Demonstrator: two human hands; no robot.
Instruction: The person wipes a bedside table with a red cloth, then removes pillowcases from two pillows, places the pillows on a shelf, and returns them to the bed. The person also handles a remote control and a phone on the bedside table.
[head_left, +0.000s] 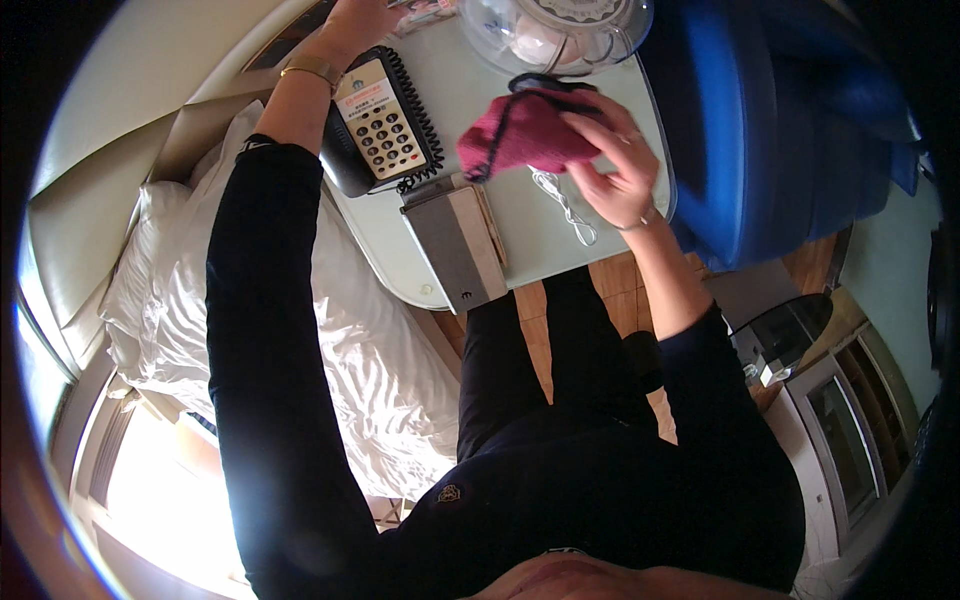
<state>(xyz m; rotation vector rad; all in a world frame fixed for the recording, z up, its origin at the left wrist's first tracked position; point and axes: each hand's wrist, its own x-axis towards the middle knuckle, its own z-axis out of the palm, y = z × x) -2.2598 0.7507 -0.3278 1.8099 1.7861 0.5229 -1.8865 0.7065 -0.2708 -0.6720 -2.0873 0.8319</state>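
A maroon cloth (517, 135) with black edging is in my right hand (619, 161), above the glass-topped table (517, 217). On the tabletop below that hand lies a bundled white cable (566, 206). My left hand (360, 30) reaches to the top edge of the view, beyond the desk telephone (382, 127). Its fingertips are close to some printed items (427, 15), and the frame's edge cuts them off, so any hold is unclear. A clear rounded container (487, 34) stands at the table's far side, with a pale thing inside.
A grey two-tone case (457, 247) sits at the table's near edge, close to my legs. To the right is a blue upholstered chair (757, 150). A bed with white bedding (367, 360) runs along the left. Behind me stands a dark round table (787, 330).
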